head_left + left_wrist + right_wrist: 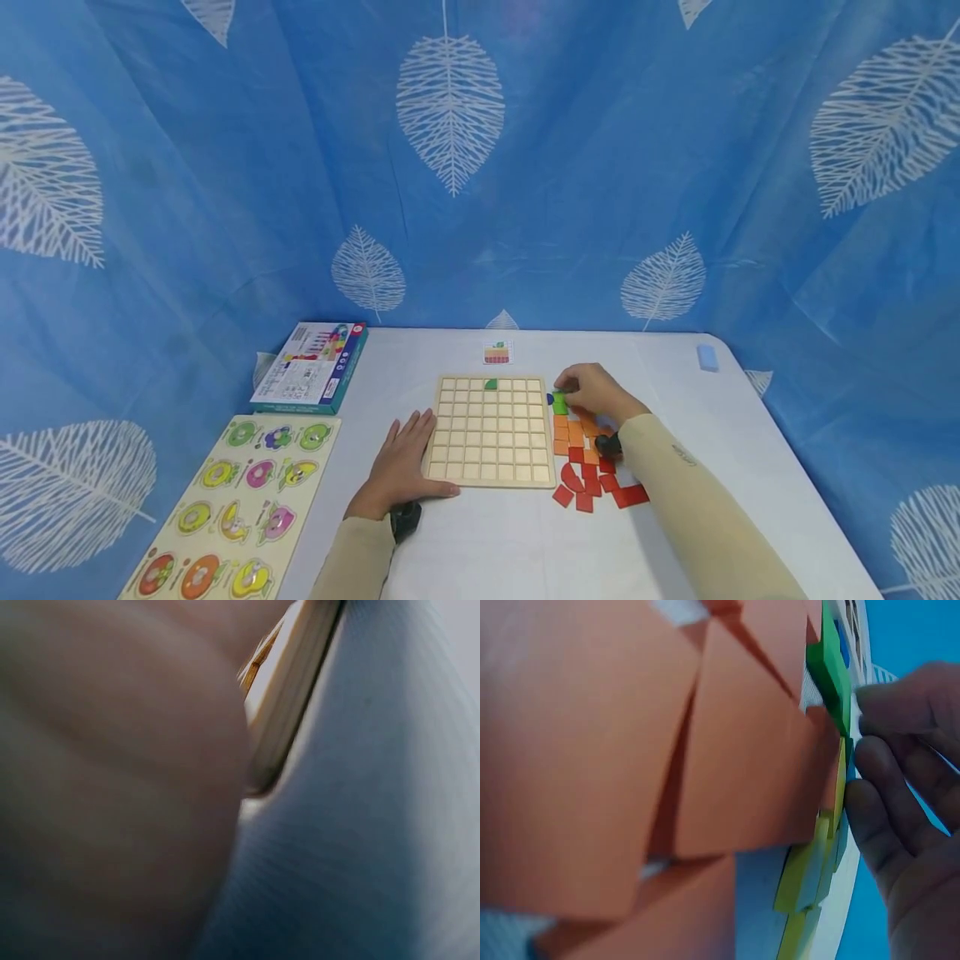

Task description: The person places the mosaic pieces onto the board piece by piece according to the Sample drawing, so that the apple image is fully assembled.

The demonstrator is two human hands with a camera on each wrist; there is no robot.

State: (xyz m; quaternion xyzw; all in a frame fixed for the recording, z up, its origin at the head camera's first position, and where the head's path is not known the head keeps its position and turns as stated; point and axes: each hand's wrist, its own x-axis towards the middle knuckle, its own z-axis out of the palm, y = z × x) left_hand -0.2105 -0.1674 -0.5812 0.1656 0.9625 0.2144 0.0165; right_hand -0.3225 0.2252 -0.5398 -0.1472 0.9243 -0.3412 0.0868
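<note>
My left hand (401, 463) rests spread at the left edge of a wooden grid board (491, 482), thumb along its near edge. In the left wrist view the blurred hand (120, 787) hides most of the board's rim (296, 697). One green quarter-round piece (491, 384) sits in the board's top row. Right of the board, my right hand (596, 390) reaches down with bent fingers at green pieces (560, 408). Its thumb and fingertips lie close together beside a green piece (829, 671) in the right wrist view; whether they pinch it is unclear.
Orange pieces (561, 434) and red pieces (585, 502) lie below the right hand. Yellow pieces (801, 877) lie near its fingers. A small picture card (498, 352) lies behind the board. Left are a box (311, 367) and a fruit puzzle (247, 475); a blue block (707, 357) lies far right.
</note>
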